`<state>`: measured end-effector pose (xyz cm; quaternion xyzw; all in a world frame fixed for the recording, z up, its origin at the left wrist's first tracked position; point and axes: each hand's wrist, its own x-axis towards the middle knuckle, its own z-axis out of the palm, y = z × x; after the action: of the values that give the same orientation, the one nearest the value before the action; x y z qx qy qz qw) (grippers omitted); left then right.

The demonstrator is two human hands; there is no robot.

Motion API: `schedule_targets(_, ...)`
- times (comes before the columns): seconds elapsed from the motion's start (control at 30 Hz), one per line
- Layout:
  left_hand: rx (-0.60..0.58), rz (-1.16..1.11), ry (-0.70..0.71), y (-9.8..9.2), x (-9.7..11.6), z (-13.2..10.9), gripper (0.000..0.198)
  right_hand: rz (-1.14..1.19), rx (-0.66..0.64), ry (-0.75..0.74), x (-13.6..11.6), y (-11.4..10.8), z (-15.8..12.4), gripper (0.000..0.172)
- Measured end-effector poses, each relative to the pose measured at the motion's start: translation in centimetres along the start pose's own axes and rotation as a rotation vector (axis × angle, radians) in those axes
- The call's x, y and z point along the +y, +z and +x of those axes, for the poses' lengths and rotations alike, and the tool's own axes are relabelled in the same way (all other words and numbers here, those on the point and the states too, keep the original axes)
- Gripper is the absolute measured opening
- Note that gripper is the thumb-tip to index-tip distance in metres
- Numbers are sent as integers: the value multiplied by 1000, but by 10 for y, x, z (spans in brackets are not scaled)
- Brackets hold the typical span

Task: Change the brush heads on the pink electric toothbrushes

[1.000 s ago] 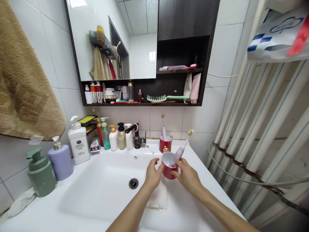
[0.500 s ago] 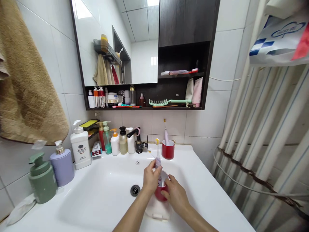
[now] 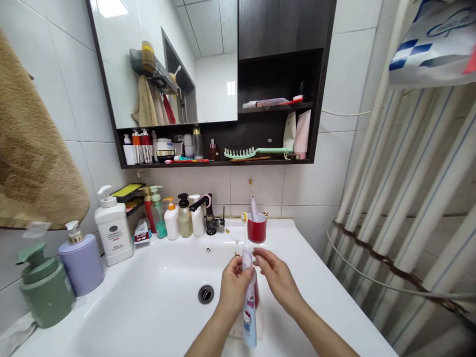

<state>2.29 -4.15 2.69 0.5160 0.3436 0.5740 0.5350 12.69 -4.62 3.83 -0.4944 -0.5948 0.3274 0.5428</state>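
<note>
My left hand [image 3: 236, 283] is closed around an electric toothbrush [image 3: 248, 307] with a pale purple neck and a light blue lower handle bearing a cartoon cat. It stands nearly upright, its yellowish head [image 3: 244, 217] at the top. My right hand [image 3: 277, 275] is just right of the toothbrush, fingers apart and holding nothing. Behind the toothbrush, a red cup [image 3: 257, 292] shows only as a narrow strip, mostly hidden by my hands and the handle. Below it lies a pale object [image 3: 259, 325], largely covered.
A second red cup [image 3: 257, 231] with a toothbrush [image 3: 253, 204] stands on the sink's back ledge. Left of it are a black faucet [image 3: 210, 218] and several pump bottles [image 3: 185, 218]. The sink basin [image 3: 159, 297] lies below; a dark shelf cabinet [image 3: 271, 128] hangs above.
The toothbrush has come out of the nearer red cup in my left hand. My right hand has let go of that cup and opened. The view has shifted slightly.
</note>
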Motion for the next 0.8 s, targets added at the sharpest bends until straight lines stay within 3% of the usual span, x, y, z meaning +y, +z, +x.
schedule_targets(0.13, -129, 14, -89, 6, -17, -6, 28, 299, -42, 124, -9, 0, 4, 25)
schedule_targets(0.27, -300, -159, -449, 10, -26, -12, 41, 494, -23, 261, 1, -7, 6, 21)
schedule_targets(0.33, -347, -207, -541, 11, -27, -14, 47, 585, 6, 310, 3, -13, 8, 21)
schedule_targets(0.57, -288, 102, -284, 13, -25, -14, 39, 625, 82, 296, 1, -19, 9, 19)
schedule_targets(0.73, -371, -111, -551, 14, -19, -17, 49, 655, 76, 336, 5, -18, 8, 18)
schedule_targets(0.8, -368, -84, -529, 14, -19, -18, 49, 659, 85, 335, 5, -17, 8, 17)
